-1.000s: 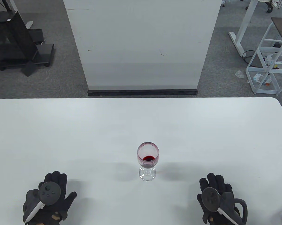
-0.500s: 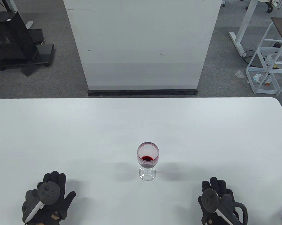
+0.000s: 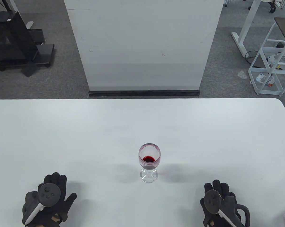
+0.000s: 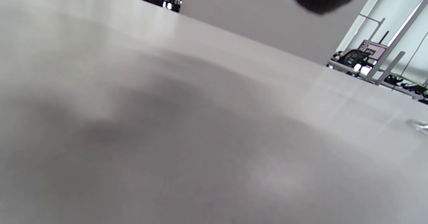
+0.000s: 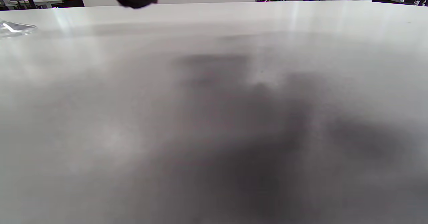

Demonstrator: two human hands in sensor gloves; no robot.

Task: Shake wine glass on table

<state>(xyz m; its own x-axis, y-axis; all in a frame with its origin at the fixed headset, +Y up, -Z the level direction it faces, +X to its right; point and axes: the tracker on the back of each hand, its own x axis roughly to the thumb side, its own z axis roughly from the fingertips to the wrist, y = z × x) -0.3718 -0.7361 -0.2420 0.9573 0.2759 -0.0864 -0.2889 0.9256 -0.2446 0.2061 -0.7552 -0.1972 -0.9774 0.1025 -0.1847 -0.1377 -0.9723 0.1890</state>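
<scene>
White bench [image 3: 85, 132], wine glass [image 3: 149, 163] upright at centre.
Left hand [image 3: 47, 201] and right hand [image 3: 221, 204] lie flat, each grip spread, holding nothing; no readable writing.

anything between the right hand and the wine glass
No. In the table view only bare white table, crossed by a faint shadow, separates the right hand from the wine glass.

Right hand drawn back a little toward the near edge

Over the last second the right hand [image 3: 219, 204] has slid slightly back toward the bench's [image 3: 142, 123] near edge, its fingertips [image 3: 215, 184] lying lower in the table view; the left hand [image 3: 49, 199] shifted back only a trace.
</scene>
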